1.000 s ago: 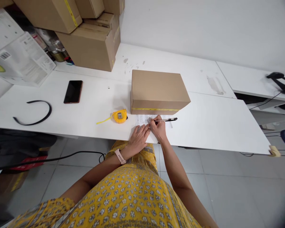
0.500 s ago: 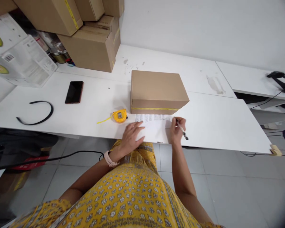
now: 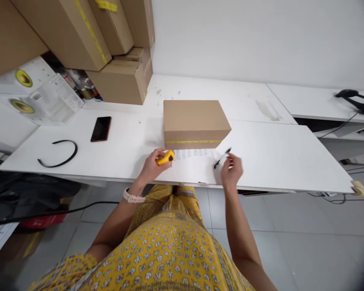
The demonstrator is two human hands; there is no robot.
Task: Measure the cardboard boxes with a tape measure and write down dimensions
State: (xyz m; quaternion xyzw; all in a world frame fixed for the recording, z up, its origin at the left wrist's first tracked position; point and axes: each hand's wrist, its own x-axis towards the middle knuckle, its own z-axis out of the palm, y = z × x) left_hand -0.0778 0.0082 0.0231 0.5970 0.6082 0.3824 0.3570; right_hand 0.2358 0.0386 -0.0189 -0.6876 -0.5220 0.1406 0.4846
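Observation:
My left hand [image 3: 153, 165] is closed around a yellow tape measure [image 3: 165, 158], which is tilted up on its side above the table's front part. Loosely curled, my right hand [image 3: 232, 170] is just right of a pen [image 3: 222, 158] with black ends. The pen slants beside the fingertips and seems to be out of the grip. Between the hands is a white paper sheet [image 3: 189, 161] with rows of small marks, its far edge against the front of a closed cardboard box [image 3: 195, 115]. A yellow strip of tape runs along the box's lower front.
On the left of the white table [image 3: 269, 161] are a phone [image 3: 101, 129] and a black curved band [image 3: 74, 151]. Stacked cardboard boxes [image 3: 118, 85] and an avocado-printed carton [image 3: 54, 97] stand at the back left. A black device [image 3: 356, 101] is at far right.
My left hand has picked up the tape measure from the table. My right hand has moved slightly right, and the pen has turned and appears let go. The view has shifted a little.

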